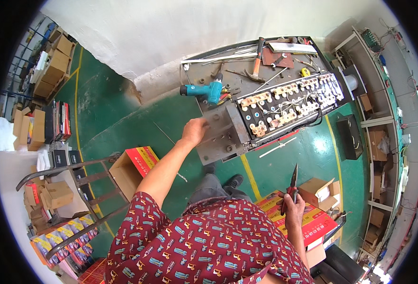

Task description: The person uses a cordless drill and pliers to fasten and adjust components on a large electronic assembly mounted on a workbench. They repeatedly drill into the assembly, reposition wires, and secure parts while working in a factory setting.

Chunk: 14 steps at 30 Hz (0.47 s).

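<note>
In my right hand (292, 210), at the lower right, is a pair of long-nosed pliers (292, 189) with dark red handles, its jaws pointing up. My left hand (194, 131) is closed at the left edge of a grey metal workbench end (213, 146); whatever its fingers hold is hidden. Small nuts or bolts (229, 148) lie on that metal surface. To the right stands a long battery pack (289, 106) with rows of metal terminals and loose wires. A teal cordless drill (213, 91) lies just beyond my left hand.
An orange-handled hammer (257, 66), a yellow tape measure (305, 72) and metal strips lie at the back of the bench. A red-and-yellow carton (308, 227) sits by my right hand. An opened carton (128, 173) and a metal trolley handle (71, 166) are at left; shelves (379, 142) line the right.
</note>
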### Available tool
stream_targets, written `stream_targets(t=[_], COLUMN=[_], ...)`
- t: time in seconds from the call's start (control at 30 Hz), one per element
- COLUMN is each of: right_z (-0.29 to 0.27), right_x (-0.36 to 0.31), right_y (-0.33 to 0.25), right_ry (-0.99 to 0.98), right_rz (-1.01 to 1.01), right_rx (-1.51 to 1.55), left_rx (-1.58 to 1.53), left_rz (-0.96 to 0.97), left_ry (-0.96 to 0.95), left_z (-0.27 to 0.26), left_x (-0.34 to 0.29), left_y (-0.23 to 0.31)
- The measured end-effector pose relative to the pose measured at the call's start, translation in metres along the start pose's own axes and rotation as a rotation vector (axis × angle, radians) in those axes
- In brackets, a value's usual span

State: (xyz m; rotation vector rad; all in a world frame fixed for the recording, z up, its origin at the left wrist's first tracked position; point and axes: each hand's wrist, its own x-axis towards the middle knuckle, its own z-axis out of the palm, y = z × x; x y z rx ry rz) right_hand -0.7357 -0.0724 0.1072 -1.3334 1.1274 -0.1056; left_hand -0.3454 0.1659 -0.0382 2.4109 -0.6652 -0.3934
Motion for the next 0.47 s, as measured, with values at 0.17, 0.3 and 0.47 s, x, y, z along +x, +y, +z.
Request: stream_targets(t=[0.17,0.3,0.47], right_z=[0.021,0.043,0.08], right_x=[-0.015,-0.026,-0.012], right_y=[-0.027,-0.071,-0.117], right_ry=[-0.077,-0.193,-0.471], right_rz=[-0.163,-0.21,-0.103], right_rx=[-0.006,-0.015,0.067], left_rx=[0.164,0.121,-0.584], left_rz=[0.084,0.06,-0.091], left_ry=[-0.109,-0.034,0.069], left_z=[0.003,0.002,-0.042], left_x=[0.01,0.016,0.023], left_y=[0.0,-0.009,0.037])
